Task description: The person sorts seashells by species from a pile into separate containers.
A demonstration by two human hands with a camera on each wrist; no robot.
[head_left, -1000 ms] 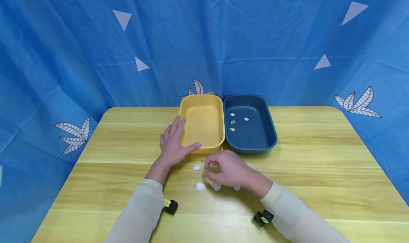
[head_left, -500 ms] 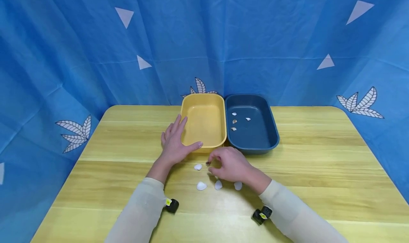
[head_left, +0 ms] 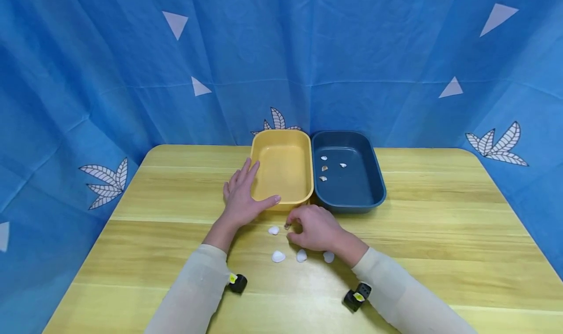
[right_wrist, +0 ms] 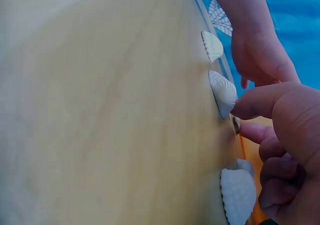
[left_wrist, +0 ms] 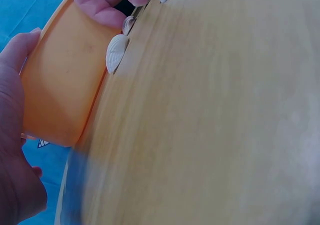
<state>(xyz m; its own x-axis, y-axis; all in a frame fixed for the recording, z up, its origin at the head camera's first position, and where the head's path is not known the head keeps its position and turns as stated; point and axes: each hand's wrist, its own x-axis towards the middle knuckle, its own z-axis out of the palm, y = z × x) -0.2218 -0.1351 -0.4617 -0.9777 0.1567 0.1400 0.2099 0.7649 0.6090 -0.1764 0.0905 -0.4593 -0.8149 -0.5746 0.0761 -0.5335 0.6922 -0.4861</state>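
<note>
My left hand (head_left: 242, 204) lies spread along the left side and near corner of the yellow tray (head_left: 311, 177), thumb at its front rim. In front of that tray, my right hand (head_left: 317, 228) touches a small brownish seashell (head_left: 287, 226) with its index fingertip, the thumb held a little apart. The right wrist view shows that fingertip against the small seashell (right_wrist: 236, 125), on the tabletop. Nearest to it is a white seashell (head_left: 273, 230) on the left. Another white seashell (head_left: 301, 255) lies closer to me, with one on either side.
A dark blue tray (head_left: 380, 185) stands against the yellow tray's right side and holds several small seashells (head_left: 324, 168). Both sit at the back of the wooden table (head_left: 440, 236), before a blue curtain (head_left: 374, 41).
The small brownish seashell has shifted slightly right and toward me under my right index finger, and the right hand has moved slightly with it. My left hand stays on the yellow tray.
</note>
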